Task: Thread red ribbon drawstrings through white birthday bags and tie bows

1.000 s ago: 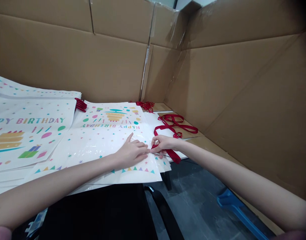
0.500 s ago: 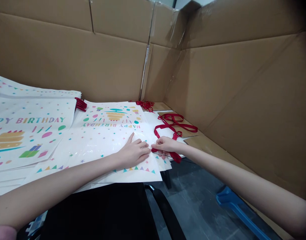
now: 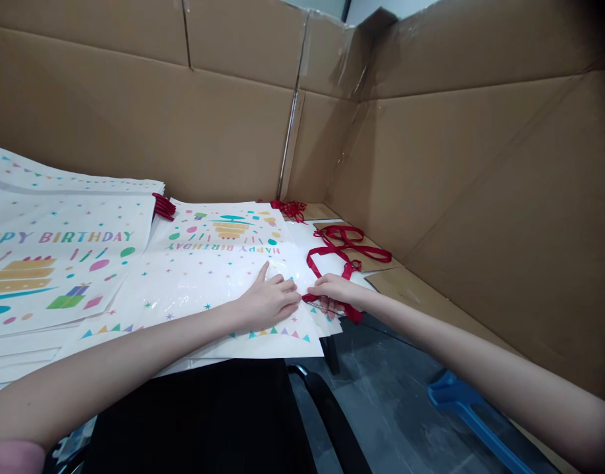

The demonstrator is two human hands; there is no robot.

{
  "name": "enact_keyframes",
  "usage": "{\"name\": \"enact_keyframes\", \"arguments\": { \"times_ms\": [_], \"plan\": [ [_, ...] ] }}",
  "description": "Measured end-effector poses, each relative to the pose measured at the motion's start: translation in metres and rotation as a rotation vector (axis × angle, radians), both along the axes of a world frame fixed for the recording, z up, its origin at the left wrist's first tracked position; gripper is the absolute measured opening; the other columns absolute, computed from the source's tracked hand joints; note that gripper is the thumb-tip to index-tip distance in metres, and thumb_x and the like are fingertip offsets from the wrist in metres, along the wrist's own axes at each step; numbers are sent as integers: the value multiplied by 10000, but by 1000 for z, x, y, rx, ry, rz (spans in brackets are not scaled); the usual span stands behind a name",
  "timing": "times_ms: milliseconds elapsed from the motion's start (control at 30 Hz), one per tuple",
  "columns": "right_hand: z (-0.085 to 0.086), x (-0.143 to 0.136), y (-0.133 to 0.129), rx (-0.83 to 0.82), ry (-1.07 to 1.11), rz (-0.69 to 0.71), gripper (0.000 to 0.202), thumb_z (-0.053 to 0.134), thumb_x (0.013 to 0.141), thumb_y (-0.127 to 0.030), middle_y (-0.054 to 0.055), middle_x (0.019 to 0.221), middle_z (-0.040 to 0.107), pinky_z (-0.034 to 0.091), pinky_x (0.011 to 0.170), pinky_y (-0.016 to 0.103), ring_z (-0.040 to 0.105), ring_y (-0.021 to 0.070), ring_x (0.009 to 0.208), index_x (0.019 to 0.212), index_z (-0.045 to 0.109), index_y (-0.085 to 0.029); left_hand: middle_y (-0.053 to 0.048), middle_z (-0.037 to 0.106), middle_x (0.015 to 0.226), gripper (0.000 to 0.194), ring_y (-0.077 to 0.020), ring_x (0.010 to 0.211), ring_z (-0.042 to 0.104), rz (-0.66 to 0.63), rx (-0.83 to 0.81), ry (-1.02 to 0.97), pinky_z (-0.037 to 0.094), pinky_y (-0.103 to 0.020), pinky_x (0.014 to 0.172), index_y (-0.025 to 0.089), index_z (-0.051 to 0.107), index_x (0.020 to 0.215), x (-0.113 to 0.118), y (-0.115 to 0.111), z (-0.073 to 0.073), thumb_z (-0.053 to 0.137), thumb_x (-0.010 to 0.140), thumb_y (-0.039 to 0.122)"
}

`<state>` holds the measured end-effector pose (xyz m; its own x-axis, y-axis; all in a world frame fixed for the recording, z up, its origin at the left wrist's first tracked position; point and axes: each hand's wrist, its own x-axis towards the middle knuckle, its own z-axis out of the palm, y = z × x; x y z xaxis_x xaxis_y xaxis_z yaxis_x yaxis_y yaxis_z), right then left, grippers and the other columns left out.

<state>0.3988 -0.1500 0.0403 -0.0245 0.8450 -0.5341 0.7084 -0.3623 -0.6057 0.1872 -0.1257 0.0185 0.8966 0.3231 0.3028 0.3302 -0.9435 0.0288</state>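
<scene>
My left hand (image 3: pixel 270 301) lies on a white plastic sheet (image 3: pixel 193 283) printed with a birthday cake and stars, its thumb spread away from the fingers. The fingertips rest by the sheet's right edge. Just beyond that edge, my right hand (image 3: pixel 336 291) is closed on a red ribbon (image 3: pixel 352 314), whose end touches or nearly touches the sheet. A thin shiny metal piece shows under the right fingers; its kind is hidden. More red ribbon (image 3: pixel 376 252) loops loosely behind the right hand.
Stacked birthday sheets (image 3: pixel 79 210) lie at the left, with folded red ribbon (image 3: pixel 164 207) beside them. A red ribbon pile (image 3: pixel 291 210) sits at the back. Cardboard walls (image 3: pixel 455 164) enclose the table. Below are a black chair (image 3: pixel 198 421) and a blue plastic item (image 3: pixel 460 395).
The view has shifted slightly, so everything sits a little further right. Both hands keep nearly the same place at the sheet's edge, the right still on the ribbon.
</scene>
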Motion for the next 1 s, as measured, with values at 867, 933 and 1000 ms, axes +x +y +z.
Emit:
{"name": "enact_keyframes", "arguments": {
  "times_ms": [867,933,1000],
  "plan": [
    [7,13,-10,163,-207,246,108,581,727,-177,5,564,571,330,479,208,500,102,506,641,518,-156,-26,607,1135,246,-199,1056,527,7,-174,-27,119,-615,1108,260,591,1074,-1,0,2,393,949,332],
    [10,10,-7,163,-220,255,90,567,720,-149,2,590,574,336,490,208,518,104,518,643,521,-154,-30,612,1126,247,-205,1060,535,20,-199,-22,129,-611,1110,254,574,1097,-1,0,3,404,944,345],
    [11,7,-3,157,-226,275,51,557,707,-127,-1,607,581,344,505,206,535,106,531,665,542,-151,-40,612,1143,285,-212,1088,532,42,-228,-14,138,-597,1120,253,543,1163,-1,0,4,403,942,367]
  ]
}}
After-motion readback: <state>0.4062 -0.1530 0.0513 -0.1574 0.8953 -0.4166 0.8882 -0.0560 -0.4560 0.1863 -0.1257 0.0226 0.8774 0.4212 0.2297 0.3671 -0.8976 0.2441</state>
